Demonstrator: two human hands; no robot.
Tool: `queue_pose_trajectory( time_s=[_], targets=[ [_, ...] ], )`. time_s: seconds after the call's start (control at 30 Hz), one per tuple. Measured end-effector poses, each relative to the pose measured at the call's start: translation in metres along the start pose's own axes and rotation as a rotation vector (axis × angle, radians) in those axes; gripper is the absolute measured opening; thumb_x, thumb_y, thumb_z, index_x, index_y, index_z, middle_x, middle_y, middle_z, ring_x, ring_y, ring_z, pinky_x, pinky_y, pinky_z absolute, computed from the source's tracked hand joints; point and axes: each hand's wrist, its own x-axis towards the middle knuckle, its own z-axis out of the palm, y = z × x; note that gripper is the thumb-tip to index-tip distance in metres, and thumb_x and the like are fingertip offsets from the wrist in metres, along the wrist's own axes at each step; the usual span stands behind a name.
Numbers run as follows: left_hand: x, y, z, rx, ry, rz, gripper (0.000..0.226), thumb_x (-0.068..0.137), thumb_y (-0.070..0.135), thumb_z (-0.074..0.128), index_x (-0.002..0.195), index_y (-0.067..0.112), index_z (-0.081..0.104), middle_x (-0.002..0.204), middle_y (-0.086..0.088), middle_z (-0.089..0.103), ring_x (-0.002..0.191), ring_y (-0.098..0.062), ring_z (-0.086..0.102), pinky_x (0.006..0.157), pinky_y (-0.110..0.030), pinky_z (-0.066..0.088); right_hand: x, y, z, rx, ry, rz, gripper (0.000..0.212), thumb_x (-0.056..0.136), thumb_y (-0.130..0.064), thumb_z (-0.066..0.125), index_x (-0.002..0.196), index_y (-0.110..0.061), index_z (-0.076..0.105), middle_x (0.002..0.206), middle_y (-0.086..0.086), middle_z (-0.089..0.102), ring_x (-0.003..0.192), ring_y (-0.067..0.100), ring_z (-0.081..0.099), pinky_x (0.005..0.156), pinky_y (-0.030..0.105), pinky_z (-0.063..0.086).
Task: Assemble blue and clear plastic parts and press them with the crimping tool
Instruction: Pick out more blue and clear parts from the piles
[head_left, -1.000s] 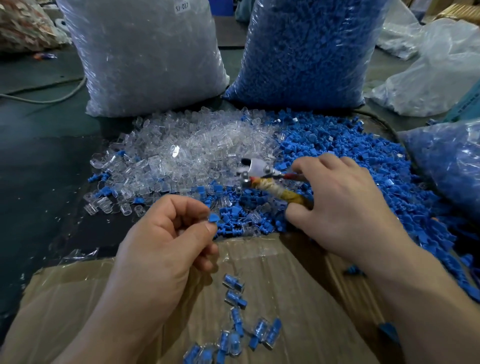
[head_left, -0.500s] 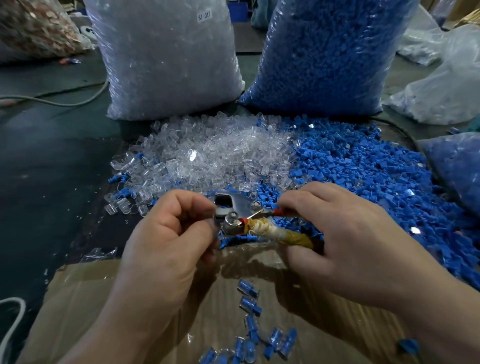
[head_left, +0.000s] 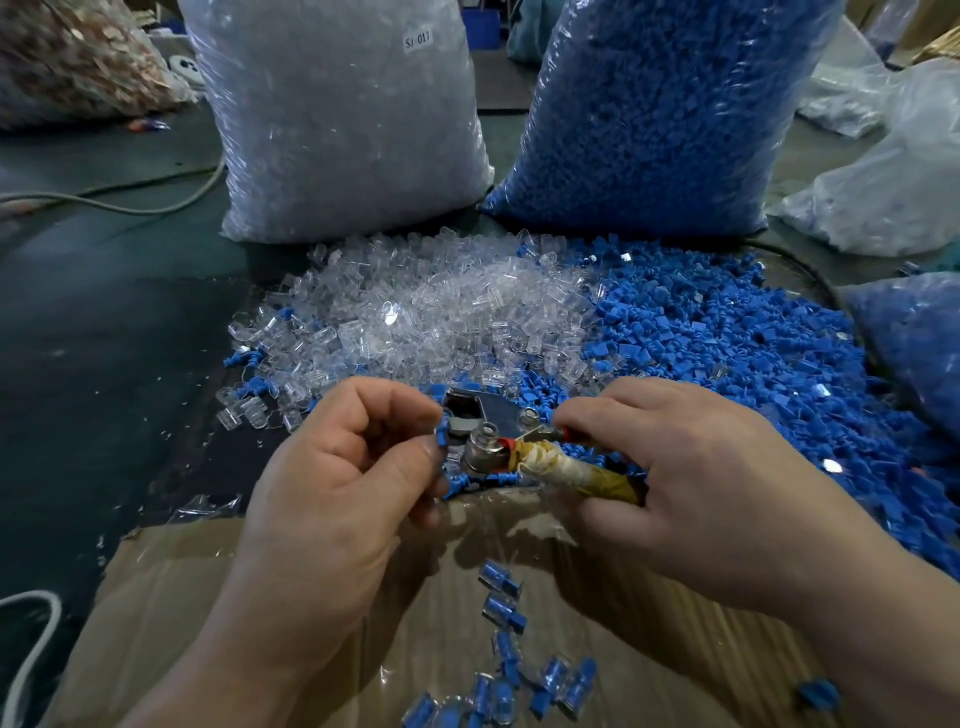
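My left hand (head_left: 343, 467) pinches a small blue plastic part (head_left: 440, 434) between thumb and forefinger, right at the metal jaws of the crimping tool (head_left: 485, 434). My right hand (head_left: 691, 467) grips the tool by its taped handles (head_left: 576, 470). Behind the hands lie a heap of clear parts (head_left: 426, 312) and a heap of blue parts (head_left: 727, 343). Several assembled blue-and-clear pieces (head_left: 509, 670) lie on the cardboard in front of me.
A big bag of clear parts (head_left: 343, 119) and a big bag of blue parts (head_left: 660, 114) stand at the back. A smaller blue-filled bag (head_left: 914, 332) sits at right. Flattened cardboard (head_left: 171, 597) covers the near table; a white cable (head_left: 31, 644) curls at left.
My right hand has brought the crimping tool down and left to my left hand. The blue part pinched in my left hand now sits at the tool's jaws.
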Motion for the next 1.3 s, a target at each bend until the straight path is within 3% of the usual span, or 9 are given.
queue_pose_trajectory(
  time_s=[0.17, 0.3, 0.4, 0.57, 0.87, 0.97, 1.07, 1.2, 1.3],
  targets=[
    [-0.001, 0.003, -0.003, -0.058, -0.029, -0.019, 0.017, 0.072, 0.019, 0.065, 0.085, 0.027, 0.072, 0.075, -0.004, 0.069, 0.061, -0.014, 0.065, 0.052, -0.024, 0.055, -0.002, -0.003, -0.003, 0.011, 0.010, 0.012, 0.049, 0.070, -0.062, 0.031, 0.107, -0.042, 0.057, 0.084, -0.023, 0.052, 0.080, 0.001, 0.049, 0.070, 0.009, 0.029],
    [0.000, 0.005, -0.002, 0.022, 0.021, 0.001, 0.021, 0.075, 0.011, 0.071, 0.085, 0.029, 0.071, 0.072, -0.003, 0.069, 0.059, -0.012, 0.065, 0.052, -0.023, 0.056, -0.002, 0.005, -0.002, 0.030, 0.018, 0.058, 0.051, 0.069, -0.067, 0.035, 0.113, -0.047, 0.053, 0.090, -0.029, 0.051, 0.087, -0.005, 0.047, 0.073, 0.010, 0.030],
    [0.002, 0.003, -0.005, 0.121, 0.065, -0.089, 0.038, 0.088, -0.003, 0.064, 0.081, 0.034, 0.070, 0.066, -0.002, 0.068, 0.054, -0.010, 0.063, 0.049, -0.019, 0.052, 0.004, 0.014, 0.001, -0.057, 0.082, 0.142, 0.055, 0.071, -0.069, 0.038, 0.120, -0.046, 0.050, 0.098, -0.026, 0.050, 0.093, 0.003, 0.044, 0.080, 0.021, 0.031],
    [-0.002, 0.000, 0.008, 0.346, -0.071, -0.191, 0.036, 0.088, 0.013, 0.069, 0.086, 0.049, 0.065, 0.064, 0.004, 0.070, 0.047, -0.003, 0.059, 0.046, -0.013, 0.048, 0.016, 0.022, 0.010, -0.185, 0.118, 0.254, 0.072, 0.070, -0.076, 0.037, 0.125, -0.032, 0.052, 0.107, -0.006, 0.056, 0.104, 0.020, 0.047, 0.090, 0.039, 0.036],
    [-0.007, -0.005, 0.011, 0.405, -0.021, -0.109, 0.028, 0.082, 0.028, 0.068, 0.095, 0.052, 0.062, 0.070, 0.007, 0.071, 0.053, -0.010, 0.063, 0.047, -0.021, 0.053, 0.015, 0.018, 0.010, -0.135, 0.145, 0.212, 0.059, 0.081, -0.067, 0.048, 0.129, -0.033, 0.051, 0.121, -0.007, 0.053, 0.117, 0.019, 0.040, 0.103, 0.040, 0.025],
    [-0.010, -0.003, 0.012, 0.410, -0.015, -0.080, 0.029, 0.085, 0.026, 0.070, 0.096, 0.051, 0.062, 0.075, 0.012, 0.072, 0.058, -0.010, 0.066, 0.048, -0.021, 0.054, 0.005, -0.007, 0.006, 0.024, 0.240, 0.058, 0.045, 0.085, -0.061, 0.041, 0.112, -0.032, 0.061, 0.104, -0.012, 0.063, 0.095, 0.009, 0.052, 0.090, 0.040, 0.043],
    [-0.013, 0.000, 0.017, 0.411, -0.030, -0.030, 0.023, 0.082, 0.029, 0.068, 0.094, 0.048, 0.064, 0.074, 0.015, 0.072, 0.061, -0.005, 0.067, 0.052, -0.014, 0.053, 0.003, -0.028, 0.011, 0.011, 0.224, -0.111, 0.025, 0.090, -0.047, 0.046, 0.091, -0.029, 0.062, 0.083, -0.010, 0.063, 0.078, 0.015, 0.058, 0.077, 0.037, 0.045],
    [-0.015, 0.010, 0.020, 0.242, -0.043, -0.053, 0.015, 0.076, 0.039, 0.068, 0.092, 0.040, 0.070, 0.071, 0.006, 0.073, 0.058, -0.008, 0.068, 0.052, -0.015, 0.053, 0.002, -0.028, 0.015, 0.022, 0.228, -0.152, 0.005, 0.091, -0.023, 0.062, 0.094, -0.019, 0.063, 0.082, -0.002, 0.061, 0.076, 0.023, 0.056, 0.069, 0.037, 0.044],
    [-0.013, 0.013, 0.017, 0.138, -0.060, -0.157, 0.031, 0.071, 0.054, 0.056, 0.087, 0.032, 0.071, 0.065, -0.006, 0.070, 0.051, -0.018, 0.066, 0.046, -0.023, 0.053, 0.001, -0.031, 0.012, 0.033, 0.245, -0.144, 0.004, 0.091, -0.016, 0.060, 0.092, -0.018, 0.063, 0.081, -0.002, 0.059, 0.071, 0.022, 0.053, 0.066, 0.037, 0.044]
  ],
)
